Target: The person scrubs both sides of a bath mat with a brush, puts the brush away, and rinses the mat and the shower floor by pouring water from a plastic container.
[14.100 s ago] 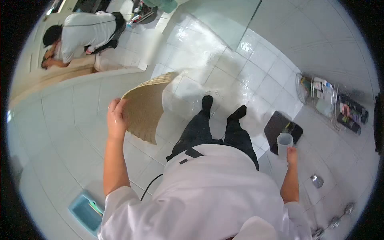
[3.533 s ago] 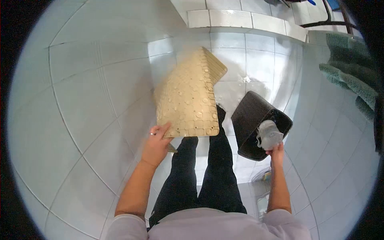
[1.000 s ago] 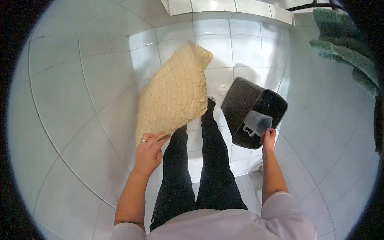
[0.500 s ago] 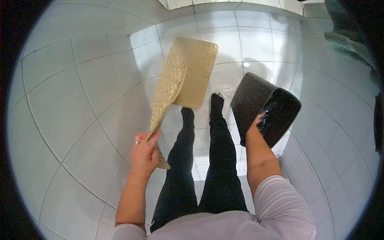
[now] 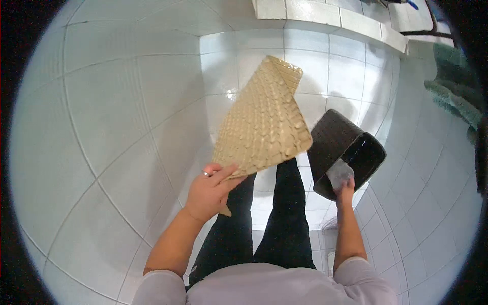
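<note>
My left hand (image 5: pixel 212 193) is closed on the near edge of a beige textured bath mat (image 5: pixel 264 127). The mat hangs out over the tiled floor with its bumpy face toward me, and its far end curls over. To the right, a dark brown woven-look bin (image 5: pixel 333 142) leans with its opening toward me. At that opening my right hand (image 5: pixel 346 189) has its fingers round a translucent whitish thing (image 5: pixel 340 174), whose exact kind I cannot make out. The inside of the bin is dark and partly hidden.
Wet white floor tiles (image 5: pixel 315 86) lie under the mat and bin. A tiled ledge (image 5: pixel 325 12) runs across the back. Tiled walls (image 5: pixel 117 132) close in on both sides, and a green towel (image 5: pixel 452 81) hangs at the upper right.
The mat has swung right and turned its bumpy face toward me. My right hand has come up from inside the bin, bringing the translucent thing into view. The camera view has shifted.
</note>
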`<action>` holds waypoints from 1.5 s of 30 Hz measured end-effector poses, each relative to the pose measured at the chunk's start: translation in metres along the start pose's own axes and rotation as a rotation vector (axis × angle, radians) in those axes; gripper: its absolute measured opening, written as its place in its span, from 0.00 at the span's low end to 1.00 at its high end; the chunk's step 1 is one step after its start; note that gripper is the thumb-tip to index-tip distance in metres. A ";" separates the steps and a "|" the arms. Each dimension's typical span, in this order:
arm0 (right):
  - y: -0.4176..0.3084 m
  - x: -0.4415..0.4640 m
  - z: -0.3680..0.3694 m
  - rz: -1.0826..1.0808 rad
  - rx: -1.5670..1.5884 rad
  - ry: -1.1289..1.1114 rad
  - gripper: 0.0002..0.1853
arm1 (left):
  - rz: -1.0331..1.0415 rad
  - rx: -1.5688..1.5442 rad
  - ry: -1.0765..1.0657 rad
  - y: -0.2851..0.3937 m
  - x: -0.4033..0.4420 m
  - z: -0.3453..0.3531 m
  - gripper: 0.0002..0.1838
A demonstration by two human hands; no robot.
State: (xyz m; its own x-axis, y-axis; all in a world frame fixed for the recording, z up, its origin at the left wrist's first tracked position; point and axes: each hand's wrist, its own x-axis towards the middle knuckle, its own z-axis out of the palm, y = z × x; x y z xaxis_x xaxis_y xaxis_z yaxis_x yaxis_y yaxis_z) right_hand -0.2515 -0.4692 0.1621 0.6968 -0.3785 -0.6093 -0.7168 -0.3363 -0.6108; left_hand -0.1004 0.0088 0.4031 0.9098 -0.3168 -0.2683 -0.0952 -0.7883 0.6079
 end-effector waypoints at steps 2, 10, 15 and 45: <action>-0.076 -0.032 -0.019 0.260 0.269 0.047 0.25 | 0.021 -0.002 0.004 0.003 -0.006 -0.013 0.19; -0.234 -0.035 -0.104 -0.047 -0.029 0.077 0.27 | -0.141 -0.119 0.210 0.009 -0.035 -0.095 0.20; -0.338 0.027 -0.058 -0.104 -0.322 -0.067 0.23 | -0.389 -0.207 0.421 0.045 -0.079 -0.165 0.18; -0.328 0.126 0.189 -1.148 -1.337 -0.252 0.13 | -0.505 -0.095 0.678 0.026 -0.087 -0.174 0.24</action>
State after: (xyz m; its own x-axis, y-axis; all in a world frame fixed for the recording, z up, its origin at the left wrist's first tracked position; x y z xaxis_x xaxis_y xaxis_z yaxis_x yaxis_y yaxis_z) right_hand 0.0763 -0.2436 0.1900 0.7091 0.6134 -0.3478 0.6442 -0.7641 -0.0344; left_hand -0.1119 0.1084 0.5724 0.8821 0.4696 -0.0369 0.3940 -0.6925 0.6043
